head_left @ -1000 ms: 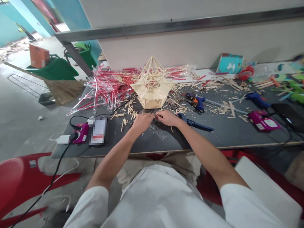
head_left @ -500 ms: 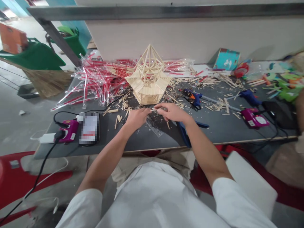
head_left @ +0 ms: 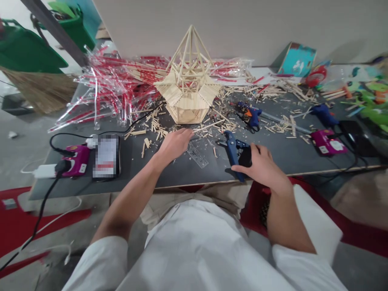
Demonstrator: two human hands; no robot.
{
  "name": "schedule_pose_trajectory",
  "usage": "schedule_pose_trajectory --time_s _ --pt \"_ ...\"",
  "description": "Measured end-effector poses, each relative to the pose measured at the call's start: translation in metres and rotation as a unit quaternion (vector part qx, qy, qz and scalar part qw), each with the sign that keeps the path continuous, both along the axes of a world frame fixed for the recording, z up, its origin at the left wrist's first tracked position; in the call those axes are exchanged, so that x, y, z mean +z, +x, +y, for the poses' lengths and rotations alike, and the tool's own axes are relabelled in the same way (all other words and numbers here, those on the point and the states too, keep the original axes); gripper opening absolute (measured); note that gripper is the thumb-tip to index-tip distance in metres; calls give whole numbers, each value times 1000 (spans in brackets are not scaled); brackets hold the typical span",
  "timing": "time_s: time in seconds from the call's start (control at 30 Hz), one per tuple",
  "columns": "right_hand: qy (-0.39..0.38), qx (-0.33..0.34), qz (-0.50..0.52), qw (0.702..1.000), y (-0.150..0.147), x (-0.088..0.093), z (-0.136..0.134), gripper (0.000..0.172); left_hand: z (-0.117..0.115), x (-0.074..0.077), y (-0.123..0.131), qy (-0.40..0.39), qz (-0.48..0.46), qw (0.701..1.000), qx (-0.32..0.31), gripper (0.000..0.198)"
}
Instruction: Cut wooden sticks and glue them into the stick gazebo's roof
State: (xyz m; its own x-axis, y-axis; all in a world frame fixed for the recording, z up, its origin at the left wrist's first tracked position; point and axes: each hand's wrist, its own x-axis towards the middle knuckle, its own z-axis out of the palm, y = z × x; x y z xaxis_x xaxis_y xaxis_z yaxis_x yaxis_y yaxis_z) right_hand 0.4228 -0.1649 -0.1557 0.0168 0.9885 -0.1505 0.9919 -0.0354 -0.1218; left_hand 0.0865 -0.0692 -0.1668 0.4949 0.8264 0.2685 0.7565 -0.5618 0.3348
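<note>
Along the front of the bench (head_left: 279, 155), in the head view, the left hand (head_left: 175, 143) is pinched shut on one end of a thin wooden stick (head_left: 209, 126), which points away to the right. The right hand (head_left: 262, 163) curves part-open about the handles of a blue hand cutter (head_left: 233, 147), thumb against the nearer handle; how firm that grip is, I cannot tell. Between the hands a clear plastic strip (head_left: 197, 156) lies flat. Just beyond them stands a stick-built model (head_left: 192, 101) with a pointed open frame on top, short stick offcuts (head_left: 157, 128) scattered at its base. Red-striped plastic wrappers (head_left: 113, 91) heap to its left; a blue glue gun (head_left: 254, 116) lies to its right.
</note>
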Motion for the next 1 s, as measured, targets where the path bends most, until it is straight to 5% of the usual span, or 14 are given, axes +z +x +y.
schedule_pose_trajectory --time_s 0.13,0.5,0.73,1.0 --pt "-9 1 -8 1000 -4 0 -5 117 -2 4 2 -15 2 1000 9 39" --pt "69 43 -66 995 -25 7 7 46 -1 3 2 -27 -33 999 24 32" --pt "-58 57 179 981 -47 26 17 36 -3 3 4 -5 -63 998 13 32" --pt "-43 69 288 954 -82 30 21 35 -3 5 2 10 -51 997 48 38"
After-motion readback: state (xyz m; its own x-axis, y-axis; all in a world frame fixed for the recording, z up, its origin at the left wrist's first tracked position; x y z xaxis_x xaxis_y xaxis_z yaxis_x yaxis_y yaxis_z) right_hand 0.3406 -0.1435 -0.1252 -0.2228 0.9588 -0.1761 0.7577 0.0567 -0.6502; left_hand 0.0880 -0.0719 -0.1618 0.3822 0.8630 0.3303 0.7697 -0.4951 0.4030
